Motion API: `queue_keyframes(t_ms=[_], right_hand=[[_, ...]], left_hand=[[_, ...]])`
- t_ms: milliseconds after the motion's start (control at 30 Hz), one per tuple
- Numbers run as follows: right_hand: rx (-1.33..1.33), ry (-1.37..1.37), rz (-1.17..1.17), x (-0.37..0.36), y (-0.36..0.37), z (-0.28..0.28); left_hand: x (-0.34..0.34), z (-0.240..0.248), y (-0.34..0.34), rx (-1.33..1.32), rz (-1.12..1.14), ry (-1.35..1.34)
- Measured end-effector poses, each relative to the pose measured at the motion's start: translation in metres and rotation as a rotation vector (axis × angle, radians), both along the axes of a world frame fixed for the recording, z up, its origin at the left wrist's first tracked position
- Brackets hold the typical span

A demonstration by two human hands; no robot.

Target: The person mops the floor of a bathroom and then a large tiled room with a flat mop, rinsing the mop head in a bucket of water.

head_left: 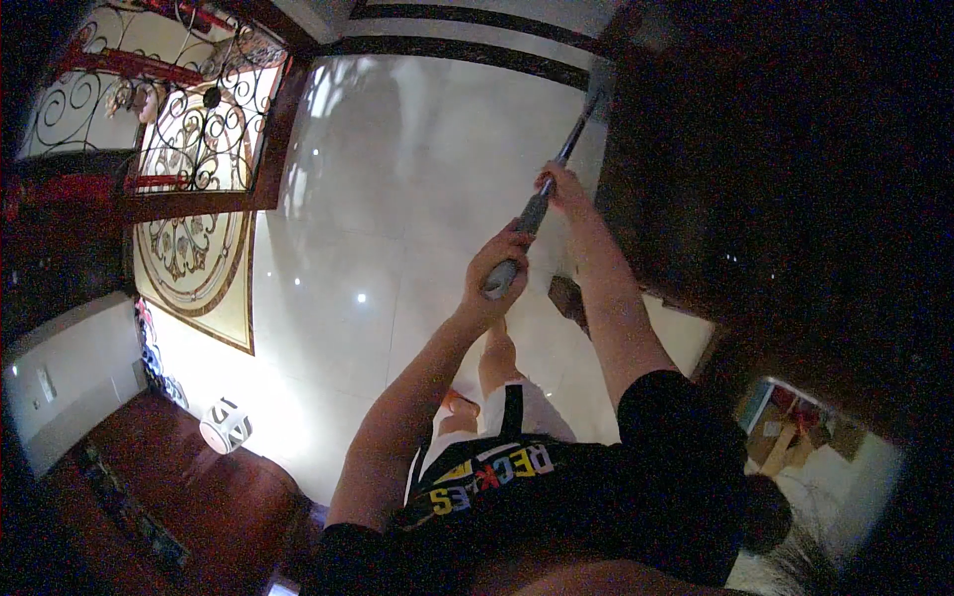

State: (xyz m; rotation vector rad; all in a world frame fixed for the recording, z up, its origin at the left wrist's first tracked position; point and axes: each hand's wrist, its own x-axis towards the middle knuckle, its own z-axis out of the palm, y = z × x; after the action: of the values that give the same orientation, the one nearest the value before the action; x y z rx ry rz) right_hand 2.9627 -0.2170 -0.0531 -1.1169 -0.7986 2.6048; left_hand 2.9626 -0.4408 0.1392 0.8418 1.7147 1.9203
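Note:
A long pole (576, 135) with a metal shaft and a thick grey grip slants away from me, up and to the right. Near the end of the grip, my left hand (497, 266) is closed around it. Farther along, my right hand (563, 189) wraps the pole where the grip meets the shaft. The pole's far end reaches the dim floor beside a dark strip, and what is fixed there is too dark to make out. Beneath my hands lies the pale glossy floor (397, 189).
Dark wooden furniture (686, 199) rises along the right. At upper left is a scrolled iron railing (209, 99), with a patterned floor inlay (241, 288) below it. A white drum-shaped object (227, 427) stands at lower left. An open box (790, 437) of mixed things lies at lower right.

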Motion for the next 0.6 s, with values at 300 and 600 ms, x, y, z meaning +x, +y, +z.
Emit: queue_keyframes(t_ms=[300, 600], right_hand=[[0.146, -0.198, 0.245, -0.078, 0.012, -0.032], [0.195, -0.159, 0.625, -0.167, -0.104, -0.006]], left_hand=[[-0.054, -0.028, -0.005, -0.015, 0.15, -0.097], [-0.06, -0.033, -0.092, 0.024, 0.49, -0.334]])
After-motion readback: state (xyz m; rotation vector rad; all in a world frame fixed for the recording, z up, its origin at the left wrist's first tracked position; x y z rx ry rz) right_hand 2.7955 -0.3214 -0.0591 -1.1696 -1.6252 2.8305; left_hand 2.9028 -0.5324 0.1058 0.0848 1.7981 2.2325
